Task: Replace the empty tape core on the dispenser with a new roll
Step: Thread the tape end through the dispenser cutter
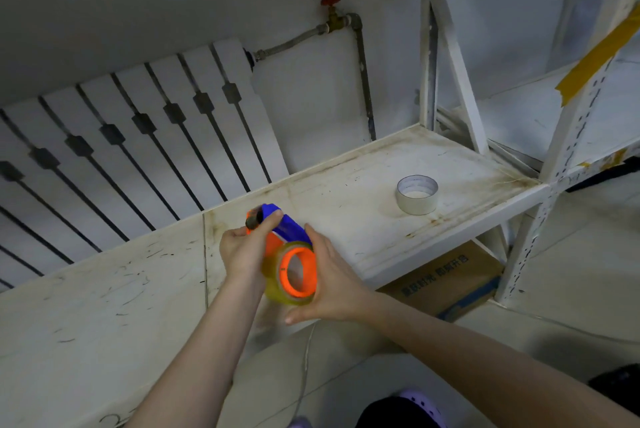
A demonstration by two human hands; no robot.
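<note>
I hold a blue and orange tape dispenser [277, 223] above the front edge of a white shelf [363, 199]. My left hand [244, 247] grips its upper end near the dark roller. A clear yellowish tape roll [277, 283] sits around the dispenser's orange hub [304, 271]. My right hand [329, 283] cups that roll from the right and below, palm against it. An empty pale cardboard tape core [417, 194] stands alone on the shelf to the right, well apart from both hands.
A white radiator [131, 129] with a pipe and red valve [330, 1] lines the wall behind. Metal rack uprights [568, 136] with yellow tape rise on the right. A cardboard box [450, 278] sits under the shelf. A purple shoe [419, 401] shows on the floor.
</note>
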